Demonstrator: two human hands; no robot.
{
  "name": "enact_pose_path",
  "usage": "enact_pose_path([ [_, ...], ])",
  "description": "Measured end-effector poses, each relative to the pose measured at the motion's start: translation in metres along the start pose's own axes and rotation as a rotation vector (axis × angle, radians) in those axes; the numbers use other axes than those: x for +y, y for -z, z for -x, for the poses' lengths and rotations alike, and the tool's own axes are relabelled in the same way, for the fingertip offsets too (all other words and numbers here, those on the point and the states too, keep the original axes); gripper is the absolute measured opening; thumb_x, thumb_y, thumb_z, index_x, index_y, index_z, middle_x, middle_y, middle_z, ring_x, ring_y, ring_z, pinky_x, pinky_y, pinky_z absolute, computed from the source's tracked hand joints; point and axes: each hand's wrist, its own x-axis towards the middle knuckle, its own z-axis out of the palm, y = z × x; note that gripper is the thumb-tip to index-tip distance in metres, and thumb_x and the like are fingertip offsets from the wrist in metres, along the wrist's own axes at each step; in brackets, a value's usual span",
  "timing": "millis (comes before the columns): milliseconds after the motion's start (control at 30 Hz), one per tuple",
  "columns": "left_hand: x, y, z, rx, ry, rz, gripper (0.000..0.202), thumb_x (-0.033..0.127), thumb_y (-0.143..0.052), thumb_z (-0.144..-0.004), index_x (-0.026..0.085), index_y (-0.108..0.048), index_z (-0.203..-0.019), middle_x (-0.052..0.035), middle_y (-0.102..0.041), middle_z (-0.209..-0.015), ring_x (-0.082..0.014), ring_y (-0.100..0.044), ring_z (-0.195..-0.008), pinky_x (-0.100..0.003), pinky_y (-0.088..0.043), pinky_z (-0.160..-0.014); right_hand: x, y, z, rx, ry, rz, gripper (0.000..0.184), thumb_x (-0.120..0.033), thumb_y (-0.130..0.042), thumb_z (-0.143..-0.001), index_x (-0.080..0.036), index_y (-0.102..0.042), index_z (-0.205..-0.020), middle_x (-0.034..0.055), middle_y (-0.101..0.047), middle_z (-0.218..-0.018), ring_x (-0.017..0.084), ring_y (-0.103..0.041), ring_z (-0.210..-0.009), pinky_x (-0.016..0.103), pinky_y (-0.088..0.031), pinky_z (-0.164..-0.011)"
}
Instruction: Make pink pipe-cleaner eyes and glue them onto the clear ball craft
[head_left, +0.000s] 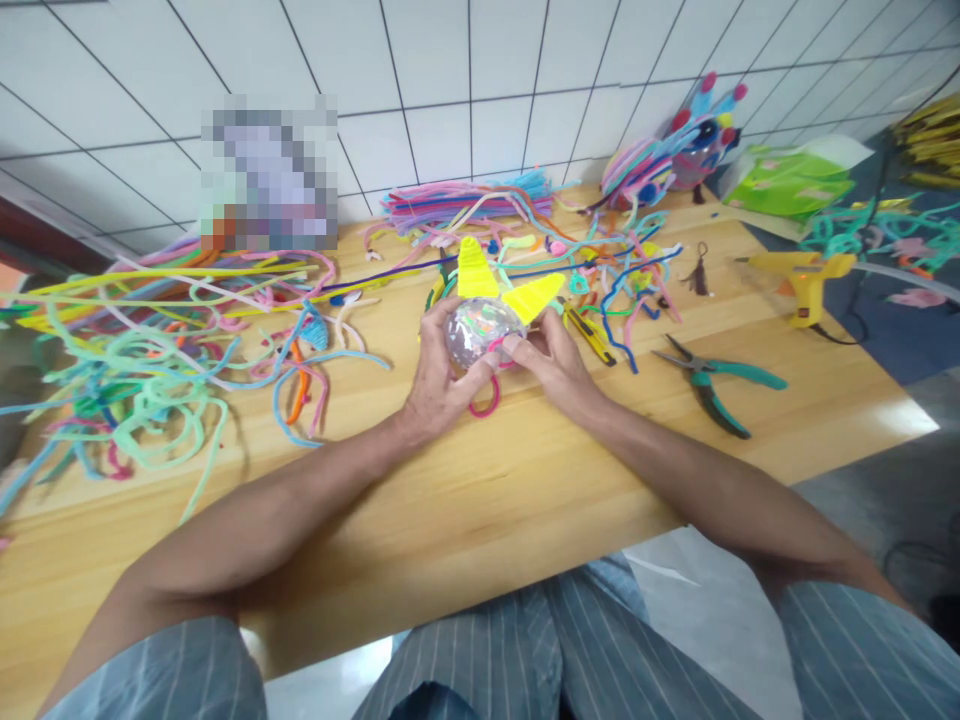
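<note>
Between my hands is a clear plastic ball (472, 330) with colourful bits showing through it. Two yellow ear-shaped pieces (474, 272) made of pipe cleaner stand up from its far side. My left hand (439, 365) wraps round the ball's left side, thumb at the front. From the right, my right hand (551, 355) has its thumb and fingers closed on a pink pipe cleaner (486, 402), which curls into a loop below the ball and lies against its front. The fingertips behind the ball are partly hidden.
Tangled pipe cleaners (165, 400) cover the left of the wooden table (450, 530). A pipe-cleaner bundle (465, 205) lies by the tiled wall. To the right are a yellow utility knife (589, 332), pliers (720, 380), a yellow glue gun (806, 280) with a cord and finished figures (637, 175).
</note>
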Motion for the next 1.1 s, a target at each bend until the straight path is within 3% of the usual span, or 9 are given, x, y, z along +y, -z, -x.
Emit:
enact_pose_path([
  [500, 0.0037, 0.0014, -0.0022, -0.001, -0.037, -0.022, 0.074, 0.06, -0.074, -0.104, 0.032, -0.039, -0.162, -0.0143, -0.051, -0.161, -0.0367, -0.054, -0.155, -0.06, -0.047, -0.133, -0.0016, -0.0016, 0.0006, -0.012, -0.016, -0.012, 0.07, -0.082, -0.084, -0.082, -0.03, -0.059, -0.12, 0.0085, -0.074, -0.127, 0.033, -0.076, -0.113, 0.052, -0.065, -0.1],
  [833, 0.0062, 0.0005, -0.0028, 0.026, -0.068, -0.079, 0.079, 0.064, -0.079, -0.1, 0.03, -0.041, -0.16, -0.0154, -0.052, -0.161, -0.0367, -0.053, -0.157, -0.059, -0.044, -0.135, -0.0027, -0.001, 0.0025, -0.037, 0.002, 0.003, 0.075, -0.083, -0.084, -0.083, -0.031, -0.06, -0.131, 0.0124, -0.073, -0.14, 0.035, -0.076, -0.121, 0.054, -0.065, -0.104],
  [1100, 0.0042, 0.002, -0.0024, -0.015, -0.107, -0.138, 0.075, 0.061, -0.073, -0.104, 0.03, -0.036, -0.162, -0.0172, -0.05, -0.162, -0.0372, -0.05, -0.159, -0.06, -0.045, -0.132, 0.0012, -0.0007, 0.0013, -0.024, 0.036, 0.039, 0.071, -0.081, -0.081, -0.086, -0.03, -0.059, -0.132, 0.0113, -0.076, -0.133, 0.036, -0.075, -0.12, 0.056, -0.065, -0.105],
])
